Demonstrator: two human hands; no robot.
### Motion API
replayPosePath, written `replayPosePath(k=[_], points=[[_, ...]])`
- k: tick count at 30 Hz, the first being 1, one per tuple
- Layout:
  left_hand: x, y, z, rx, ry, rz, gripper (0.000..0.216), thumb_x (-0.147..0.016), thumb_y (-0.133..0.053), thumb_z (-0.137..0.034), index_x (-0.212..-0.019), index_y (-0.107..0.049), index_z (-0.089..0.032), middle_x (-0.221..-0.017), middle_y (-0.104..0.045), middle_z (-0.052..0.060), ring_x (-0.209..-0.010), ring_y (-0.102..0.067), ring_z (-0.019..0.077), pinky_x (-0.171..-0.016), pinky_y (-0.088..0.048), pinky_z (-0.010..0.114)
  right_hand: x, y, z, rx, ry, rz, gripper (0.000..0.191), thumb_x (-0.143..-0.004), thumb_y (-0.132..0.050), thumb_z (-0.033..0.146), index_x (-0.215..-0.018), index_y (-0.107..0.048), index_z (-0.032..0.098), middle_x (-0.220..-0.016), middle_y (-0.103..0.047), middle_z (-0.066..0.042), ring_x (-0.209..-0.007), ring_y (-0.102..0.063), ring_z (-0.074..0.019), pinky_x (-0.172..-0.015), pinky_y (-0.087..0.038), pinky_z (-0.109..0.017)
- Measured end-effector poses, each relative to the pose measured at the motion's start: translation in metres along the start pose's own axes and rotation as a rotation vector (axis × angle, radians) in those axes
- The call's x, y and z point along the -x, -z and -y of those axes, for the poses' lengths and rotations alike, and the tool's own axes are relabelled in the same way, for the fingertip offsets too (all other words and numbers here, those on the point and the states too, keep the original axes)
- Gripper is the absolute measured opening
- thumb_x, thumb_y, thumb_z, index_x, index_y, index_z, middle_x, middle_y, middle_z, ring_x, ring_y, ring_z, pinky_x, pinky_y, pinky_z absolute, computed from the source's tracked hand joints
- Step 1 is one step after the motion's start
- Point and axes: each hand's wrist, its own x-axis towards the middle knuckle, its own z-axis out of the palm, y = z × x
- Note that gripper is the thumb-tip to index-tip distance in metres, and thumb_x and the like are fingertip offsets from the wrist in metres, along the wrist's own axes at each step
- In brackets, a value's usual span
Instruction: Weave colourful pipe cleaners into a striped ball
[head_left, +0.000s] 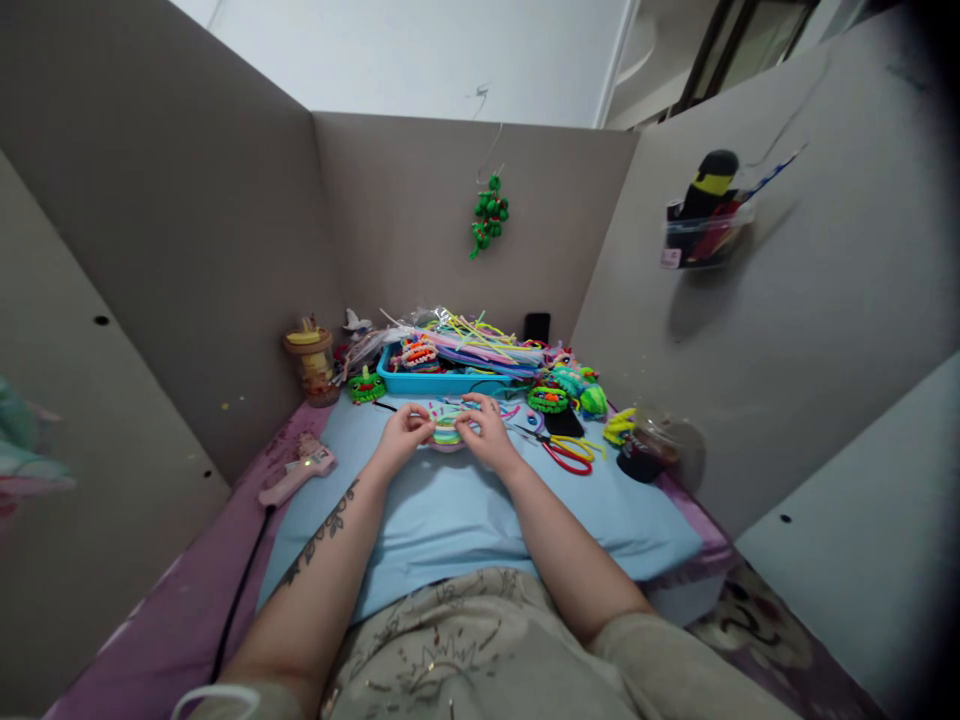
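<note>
Between my two hands, above the light blue cloth, is a small craft piece made of pastel fuzzy stems in green, white and lilac. My left hand pinches its left edge with thumb and forefinger. On the right edge, my right hand has its fingers closed in the same way. Scissors with red and yellow handles lie to the right of my right hand. Just behind my hands are several loose coloured pieces, too small to make out.
Behind stands a blue tray heaped with pipe cleaners. At left lie a pink glue gun with a black cord and a cup. Finished fuzzy pieces and a dark-based cup sit at right. Grey panels surround the table.
</note>
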Motion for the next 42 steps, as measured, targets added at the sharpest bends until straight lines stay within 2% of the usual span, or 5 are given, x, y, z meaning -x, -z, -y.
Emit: replayPosePath(k=[10, 18, 23, 29, 42], points=[[0.0, 0.0, 0.002, -0.032, -0.025, 0.033, 0.034, -0.063, -0.072, -0.036, -0.077, -0.047, -0.018, -0.055, -0.057, -0.005, -0.048, -0.054, 0.0099, -0.05, -0.041, 0.02, 0.0, 0.002, -0.001, 0.092, 0.102, 0.01, 0.011, -0.076, -0.058, 0.018, -0.073, -0.068, 0.022, -0.116, -0.054, -0.008, -0.113, -0.042, -0.0255, -0.099, -0.035, -0.045], [0.0, -0.002, 0.006, -0.06, -0.034, 0.031, 0.031, -0.063, -0.072, -0.034, -0.075, -0.047, -0.018, -0.058, -0.057, -0.004, -0.049, -0.054, 0.0098, -0.05, -0.041, 0.02, 0.002, 0.002, 0.001, 0.237, 0.121, -0.021, 0.012, -0.077, -0.057, 0.016, -0.078, -0.067, 0.022, -0.117, -0.054, -0.009, -0.115, -0.04, -0.0271, -0.1, -0.034, -0.046], [-0.002, 0.001, 0.009, -0.077, -0.026, 0.021, 0.031, -0.064, -0.071, -0.034, -0.077, -0.046, -0.019, -0.054, -0.057, -0.005, -0.047, -0.054, 0.0108, -0.049, -0.04, 0.02, 0.002, 0.005, 0.001, 0.303, 0.127, -0.038, 0.013, -0.079, -0.056, 0.016, -0.081, -0.067, 0.023, -0.123, -0.053, -0.009, -0.12, -0.036, -0.0284, -0.103, -0.029, -0.048], [-0.002, 0.001, 0.005, -0.057, -0.021, -0.029, 0.035, -0.064, -0.07, -0.036, -0.082, -0.047, -0.019, -0.052, -0.059, -0.005, -0.046, -0.054, 0.0115, -0.05, -0.041, 0.021, 0.001, 0.003, -0.002, 0.131, 0.006, -0.075, 0.01, -0.078, -0.059, 0.021, -0.079, -0.07, 0.023, -0.122, -0.052, -0.008, -0.117, -0.04, -0.0264, -0.102, -0.03, -0.046], [-0.004, 0.002, 0.017, -0.14, -0.078, 0.004, 0.03, -0.069, -0.066, -0.035, -0.083, -0.046, -0.018, -0.059, -0.06, -0.003, -0.051, -0.057, 0.0117, -0.052, -0.043, 0.021, 0.001, -0.012, -0.014, -0.216, -0.297, 0.042, 0.014, -0.075, -0.061, 0.031, -0.068, -0.065, 0.02, -0.117, -0.052, -0.008, -0.116, -0.046, -0.0227, -0.101, -0.032, -0.038]])
